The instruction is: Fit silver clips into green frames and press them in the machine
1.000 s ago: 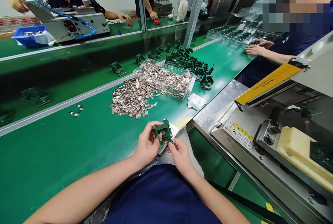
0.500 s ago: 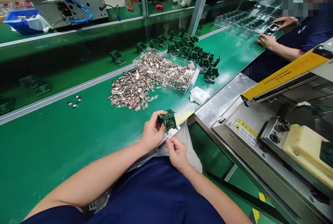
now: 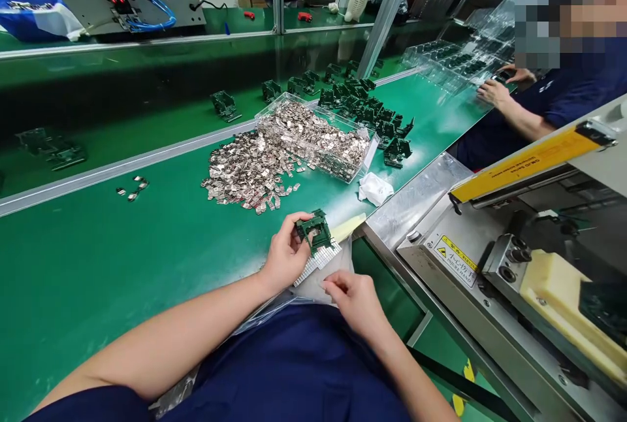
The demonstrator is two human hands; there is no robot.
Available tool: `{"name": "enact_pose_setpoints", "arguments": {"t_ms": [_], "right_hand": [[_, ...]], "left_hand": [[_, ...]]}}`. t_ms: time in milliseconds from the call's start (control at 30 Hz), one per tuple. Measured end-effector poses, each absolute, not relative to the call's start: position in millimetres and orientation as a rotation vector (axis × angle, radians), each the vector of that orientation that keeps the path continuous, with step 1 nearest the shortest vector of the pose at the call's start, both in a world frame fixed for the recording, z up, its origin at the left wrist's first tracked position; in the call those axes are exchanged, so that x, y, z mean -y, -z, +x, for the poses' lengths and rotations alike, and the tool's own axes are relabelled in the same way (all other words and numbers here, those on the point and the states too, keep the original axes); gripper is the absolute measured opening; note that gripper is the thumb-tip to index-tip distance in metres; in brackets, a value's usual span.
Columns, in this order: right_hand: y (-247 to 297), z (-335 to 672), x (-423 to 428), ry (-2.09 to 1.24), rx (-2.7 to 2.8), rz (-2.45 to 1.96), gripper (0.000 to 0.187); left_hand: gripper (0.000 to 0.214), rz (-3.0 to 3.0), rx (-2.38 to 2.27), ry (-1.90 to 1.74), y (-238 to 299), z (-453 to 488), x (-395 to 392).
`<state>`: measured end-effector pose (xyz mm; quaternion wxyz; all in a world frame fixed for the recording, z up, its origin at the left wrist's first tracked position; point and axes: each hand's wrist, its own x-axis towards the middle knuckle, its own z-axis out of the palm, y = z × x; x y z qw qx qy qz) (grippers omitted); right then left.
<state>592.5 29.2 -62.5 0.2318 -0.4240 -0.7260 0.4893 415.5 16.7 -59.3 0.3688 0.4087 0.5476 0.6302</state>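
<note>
My left hand [image 3: 289, 255] is closed around the edge of a dark green plastic frame [image 3: 316, 229] with a square opening in its middle. Under the frame lies a sheet of small white stickers [image 3: 318, 262], partly hidden by that hand. Below and to the right of the sheet, my right hand [image 3: 355, 298] is pinched at thumb and forefinger, apart from the frame; anything between the fingertips is too small to make out. A clear plastic bag [image 3: 336, 272] sits beneath the sheet at the table's edge.
Small metal pieces lie in a heap [image 3: 240, 174] beside a clear box [image 3: 360, 170] filled with more. Several green frames [image 3: 362, 105] stand behind. A white crumpled wad [image 3: 375, 188] is near the edge. At right are a machine [image 3: 460, 259] and a co-worker's hands [image 3: 494, 92].
My right hand has drawn away from the sticker sheet, down and to the right, still pinched. The green frame has turned in my left hand, showing more of its opening.
</note>
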Motion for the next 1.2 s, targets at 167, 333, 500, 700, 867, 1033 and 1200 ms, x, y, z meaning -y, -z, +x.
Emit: {"name": "enact_pose_setpoints", "arguments": {"t_ms": [167, 333, 500, 700, 867, 1033, 1200], "right_hand": [[28, 571, -38, -1.059, 1.686, -1.003, 0.01], [41, 534, -42, -0.849, 1.533, -0.923, 0.007], [47, 520, -38, -0.834, 1.555, -1.036, 0.013], [49, 515, -33, -0.942, 1.409, -1.0, 0.014], [51, 512, -28, -1.16, 1.172, -0.922, 0.017], [40, 541, -36, -1.264, 1.273, -0.817, 0.037], [5, 628, -42, -0.949, 1.869, -0.693, 0.069]], "left_hand": [[0.035, 0.978, -1.319, -1.643, 58, 418, -14], [0.033, 1.018, -1.222, -1.703, 54, 425, -9], [0.032, 1.076, -1.234, -1.737, 49, 428, -5], [0.032, 1.059, -1.259, -1.744, 47, 432, -1], [0.032, 1.108, -1.238, -1.729, 47, 437, 1], [0.032, 1.145, -1.242, -1.618, 45, 436, 0], [0.029, 1.429, -1.152, -1.252, 28, 452, -11]]}}
